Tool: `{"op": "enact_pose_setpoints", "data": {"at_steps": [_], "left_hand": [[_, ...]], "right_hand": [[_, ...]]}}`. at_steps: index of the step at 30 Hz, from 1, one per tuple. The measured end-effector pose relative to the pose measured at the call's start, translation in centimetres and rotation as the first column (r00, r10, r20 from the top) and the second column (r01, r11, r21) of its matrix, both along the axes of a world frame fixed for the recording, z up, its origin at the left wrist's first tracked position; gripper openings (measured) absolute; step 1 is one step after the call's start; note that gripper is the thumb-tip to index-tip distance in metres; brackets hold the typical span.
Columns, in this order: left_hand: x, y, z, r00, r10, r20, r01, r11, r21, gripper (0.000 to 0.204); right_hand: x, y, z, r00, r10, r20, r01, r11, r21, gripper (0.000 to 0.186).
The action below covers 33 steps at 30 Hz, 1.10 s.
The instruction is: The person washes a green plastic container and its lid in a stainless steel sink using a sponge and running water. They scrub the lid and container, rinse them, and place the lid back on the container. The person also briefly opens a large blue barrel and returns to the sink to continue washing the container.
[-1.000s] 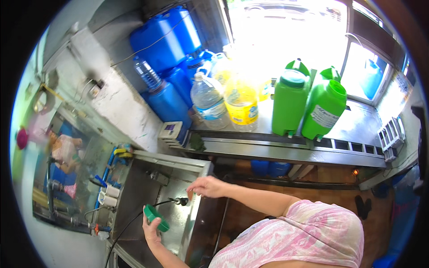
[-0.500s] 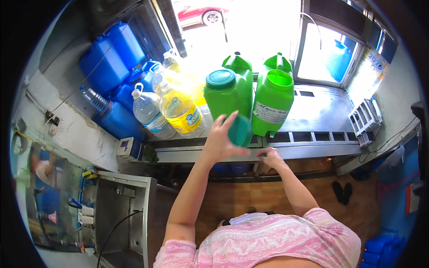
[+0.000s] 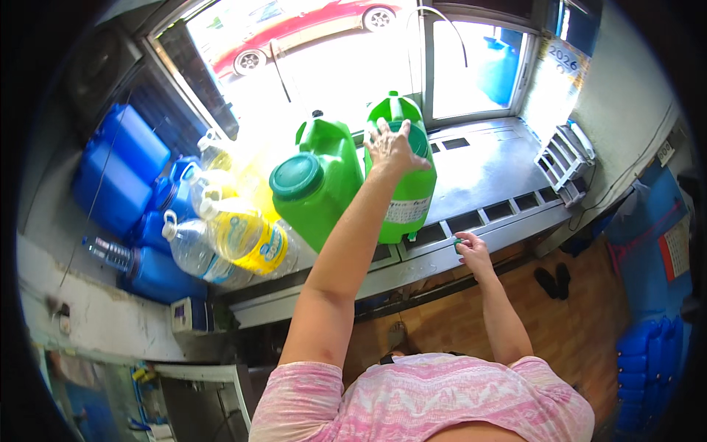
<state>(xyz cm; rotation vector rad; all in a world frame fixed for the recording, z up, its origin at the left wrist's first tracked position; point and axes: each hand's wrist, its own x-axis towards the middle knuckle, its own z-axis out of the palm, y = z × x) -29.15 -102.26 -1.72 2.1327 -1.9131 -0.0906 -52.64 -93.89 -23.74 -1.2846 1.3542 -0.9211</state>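
My left hand [image 3: 392,150] rests over a wide dark green lid [image 3: 418,140] at the mouth of the right-hand green jug [image 3: 412,190], its fingers gripping across the top. Whether the lid is threaded on cannot be told. This jug stands upright, with a pale label and a small spout low at the front. My right hand [image 3: 476,255] is near the counter's front edge, pinching a small green cap [image 3: 458,244]. Beside the first jug, partly behind my left forearm, stands a second green jug [image 3: 324,202] with a dark green lid [image 3: 296,177] on its mouth.
Clear and yellow-labelled plastic bottles [image 3: 247,239] stand left of the jugs, with blue containers [image 3: 121,173] beyond. The metal counter [image 3: 490,173] has slots along its front. A white rack [image 3: 565,158] sits at its right end. Slippers [image 3: 552,281] lie on the floor; a metal sink [image 3: 199,376] is lower left.
My left hand has carried the loose dark green lid from in front of the left jug onto the right jug's open mouth. The view has turned, and my right hand now shows the small cap.
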Motion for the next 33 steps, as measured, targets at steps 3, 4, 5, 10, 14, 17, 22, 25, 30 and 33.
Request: {"op": "enact_pose_setpoints", "data": {"at_steps": [3, 4, 5, 10, 14, 17, 22, 25, 30, 33], "left_hand": [[0.1, -0.9, -1.7, 1.000, -0.004, -0.024, 0.004, 1.000, 0.015, 0.108], [0.4, -1.1, -2.1, 0.998, -0.054, -0.012, 0.053, 0.999, -0.005, 0.106], [0.9, -1.2, -2.3, 0.995, -0.100, 0.008, 0.100, 0.995, -0.011, 0.103], [5.9, -1.6, -1.7, 0.891, -0.450, -0.065, 0.450, 0.893, -0.020, 0.097], [8.1, -1.2, -0.3, 0.857, -0.514, 0.027, 0.510, 0.855, 0.091, 0.101], [7.0, 0.6, -0.4, 0.890, -0.454, -0.036, 0.456, 0.889, 0.054, 0.103], [5.7, 1.9, -0.3, 0.879, -0.455, -0.146, 0.464, 0.885, 0.038, 0.102], [5.5, 1.8, -0.1, 0.884, -0.451, -0.127, 0.459, 0.888, 0.041, 0.101], [4.7, 2.1, 0.0, 0.890, -0.433, -0.140, 0.436, 0.900, -0.010, 0.104], [4.4, 2.1, 0.1, 0.877, -0.453, -0.159, 0.449, 0.892, -0.064, 0.105]], "right_hand": [[1.6, -2.5, 1.0, 0.996, -0.089, 0.029, 0.091, 0.993, -0.069, 0.029], [2.4, -3.5, 1.4, 0.990, -0.127, 0.053, 0.131, 0.989, -0.066, 0.029], [3.1, -4.5, 1.8, 0.981, -0.172, 0.095, 0.181, 0.979, -0.097, 0.029], [5.9, -9.6, 4.1, 0.907, -0.396, 0.145, 0.420, 0.825, -0.377, 0.029], [6.1, -13.0, 6.4, 0.865, -0.472, 0.169, 0.475, 0.663, -0.579, 0.026], [4.8, -16.1, 8.5, 0.855, -0.509, 0.094, 0.458, 0.659, -0.596, 0.029], [1.8, -22.1, 12.3, 0.857, -0.510, -0.068, 0.377, 0.712, -0.592, 0.037], [1.0, -25.3, 14.3, 0.913, -0.379, -0.154, 0.256, 0.822, -0.509, 0.041], [1.1, -30.6, 17.2, 0.947, 0.018, -0.320, -0.157, 0.896, -0.416, 0.038], [0.1, -33.2, 18.5, 0.873, 0.366, -0.322, -0.450, 0.858, -0.245, 0.031]]}}
